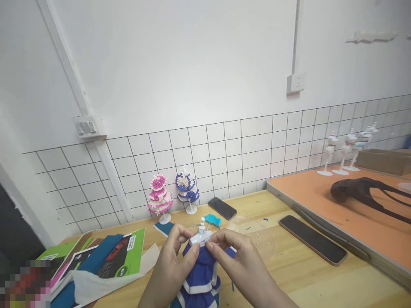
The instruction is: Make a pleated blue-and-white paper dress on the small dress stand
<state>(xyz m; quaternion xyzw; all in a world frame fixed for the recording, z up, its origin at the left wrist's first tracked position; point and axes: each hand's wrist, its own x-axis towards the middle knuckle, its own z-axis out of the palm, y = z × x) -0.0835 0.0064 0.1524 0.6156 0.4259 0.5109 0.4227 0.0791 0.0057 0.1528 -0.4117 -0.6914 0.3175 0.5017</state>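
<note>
A small white dress-form mannequin point(201, 238) in a ruffled blue dress point(201, 273) with white trim stands upright between my hands. My left hand point(180, 254) is closed on the mannequin's shoulder from the left, thumb at the front. On the other side my right hand point(236, 252) pinches at the opposite shoulder and the dress's top edge; whether a small piece sits between those fingertips is hidden. Just behind the mannequin lies a pleated turquoise strip point(213, 220).
Two dressed mini mannequins, one pink point(160, 196) and one blue-and-white point(187, 192), stand by the wall. Phones point(313, 239) lie behind and right. Paper packs point(123, 252) cover the left. An orange board point(305, 186) holds bare mannequins point(347, 149) and a black object point(356, 190).
</note>
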